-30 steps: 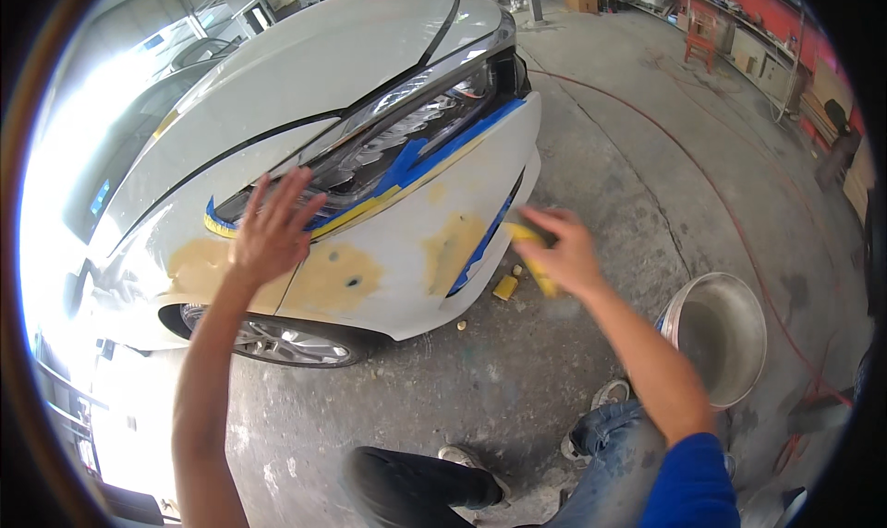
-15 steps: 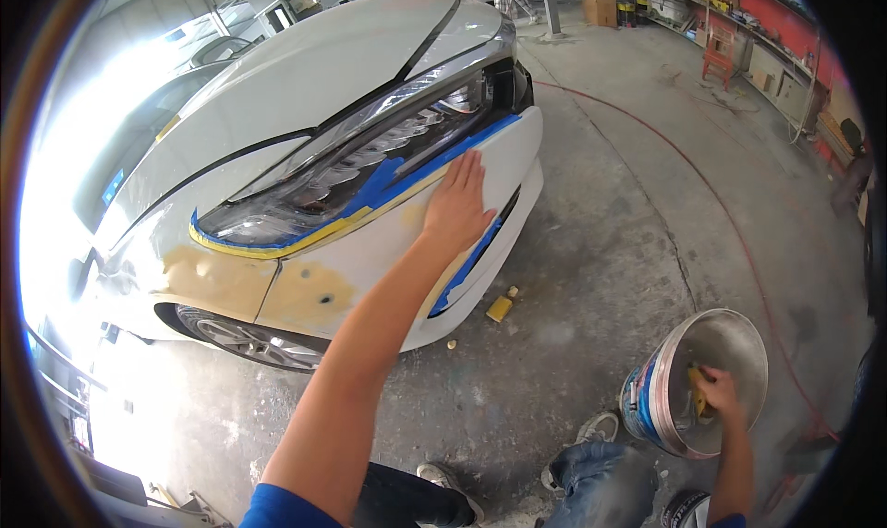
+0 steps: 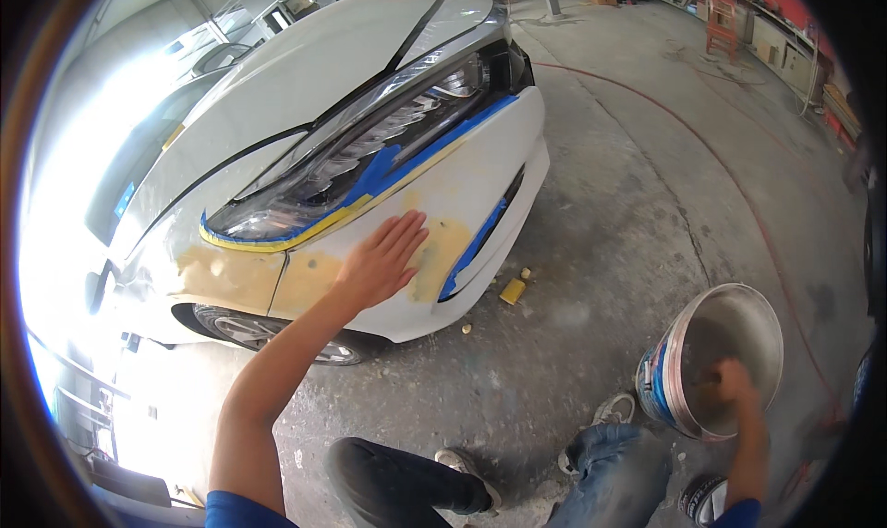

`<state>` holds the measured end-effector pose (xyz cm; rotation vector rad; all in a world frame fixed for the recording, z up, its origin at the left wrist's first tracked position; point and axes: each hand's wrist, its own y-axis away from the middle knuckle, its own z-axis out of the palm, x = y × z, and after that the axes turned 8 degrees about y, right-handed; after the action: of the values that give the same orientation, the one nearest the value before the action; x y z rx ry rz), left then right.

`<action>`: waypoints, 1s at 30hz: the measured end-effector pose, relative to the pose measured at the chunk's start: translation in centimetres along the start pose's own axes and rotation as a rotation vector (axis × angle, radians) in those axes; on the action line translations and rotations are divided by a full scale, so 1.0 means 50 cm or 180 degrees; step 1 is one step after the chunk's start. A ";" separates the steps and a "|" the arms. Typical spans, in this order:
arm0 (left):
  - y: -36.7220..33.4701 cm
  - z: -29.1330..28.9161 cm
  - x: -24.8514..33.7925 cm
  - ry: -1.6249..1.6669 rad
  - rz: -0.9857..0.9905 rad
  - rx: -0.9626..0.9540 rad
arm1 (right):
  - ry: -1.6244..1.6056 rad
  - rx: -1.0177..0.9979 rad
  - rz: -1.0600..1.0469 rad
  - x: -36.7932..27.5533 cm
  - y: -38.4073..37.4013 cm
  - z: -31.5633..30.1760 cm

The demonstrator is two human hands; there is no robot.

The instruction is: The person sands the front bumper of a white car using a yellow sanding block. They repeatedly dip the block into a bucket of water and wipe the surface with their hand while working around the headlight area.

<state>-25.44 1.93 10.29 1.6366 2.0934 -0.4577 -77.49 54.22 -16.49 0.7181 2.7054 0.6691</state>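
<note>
My left hand (image 3: pixel 383 258) lies flat with straight fingers on the white front bumper (image 3: pixel 485 177) of a car, next to beige filler patches (image 3: pixel 443 251). Above it, blue and yellow masking tape (image 3: pixel 379 184) edges the headlight (image 3: pixel 342 163). More blue tape (image 3: pixel 477 249) borders the lower bumper opening. At the right, my right hand (image 3: pixel 736 380) reaches into a metal-coloured bucket (image 3: pixel 654 380), its fingers closed round a yellow sponge (image 3: pixel 708 378) that is blurred and mostly hidden.
A yellow block (image 3: pixel 513 291) and small crumbs lie on the concrete floor below the bumper. Beside my right forearm stands a dark can (image 3: pixel 704 500). A red hose (image 3: pixel 684 121) curves across the floor at the right. Shelves and an orange chair (image 3: pixel 722 36) stand at the back right.
My left hand has slid down and left across the bumper, from near the headlight tape to the filler patches. My right hand remains in the bucket, and the sponge shows less.
</note>
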 end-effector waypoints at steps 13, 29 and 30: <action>-0.026 0.002 0.035 -0.0477 0.0196 -0.0079 | 0.0488 0.1813 -0.2014 -0.746 -0.040 -0.623; -0.154 0.108 0.096 0.0044 0.0260 -0.0251 | -0.3918 0.1650 -0.0037 -0.904 -0.241 -0.219; -0.127 0.100 0.093 0.0013 0.0314 -0.0321 | -0.3953 0.1648 -0.0018 -0.919 -0.241 -0.231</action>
<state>-31.85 1.65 3.53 1.6741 1.9943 -0.3116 -47.74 16.76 -6.50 0.8301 1.6577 -0.4343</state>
